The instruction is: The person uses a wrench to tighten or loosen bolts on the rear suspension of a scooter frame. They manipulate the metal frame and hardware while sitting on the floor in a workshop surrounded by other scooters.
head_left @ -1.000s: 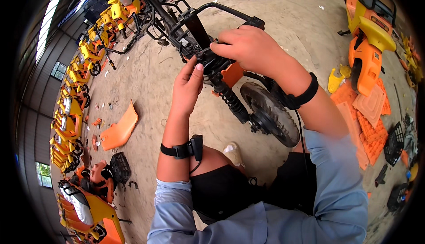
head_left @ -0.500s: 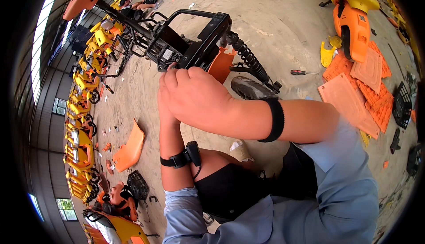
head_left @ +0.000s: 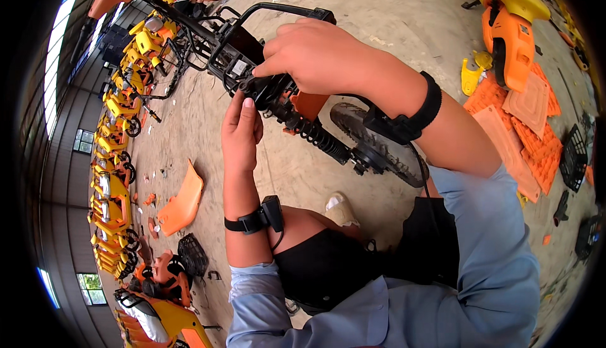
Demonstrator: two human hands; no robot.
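Nearest me at the lower centre, two black wrist straps point(head_left: 252, 220), one per forearm, lead my eye up to the two hands. The left grip point(head_left: 240, 138), at centre-left, has thumb and index nearly together just under one small dark round part point(head_left: 245, 87); I can't tell whether they pinch it. The right grip point(head_left: 309, 54), up and to the right, is half curled with its index pointing down-left at that same part; whatever its hidden fingers hold, I can't tell. So the part sits between the two fingertips, both about equally near. It is on one black scooter frame point(head_left: 243, 45), upper centre, whose long axis slants from upper left down toward the hands. Beyond the right grip's underside I count one coil spring point(head_left: 319, 138) and one wheel point(head_left: 356, 127). Farther out, one curved orange panel point(head_left: 182, 200) lies on the floor point(head_left: 410, 39) at centre-left; one yellow-and-orange scooter point(head_left: 512, 29) stands upper right; the scooter row point(head_left: 117, 206) along the left is too crowded to count.
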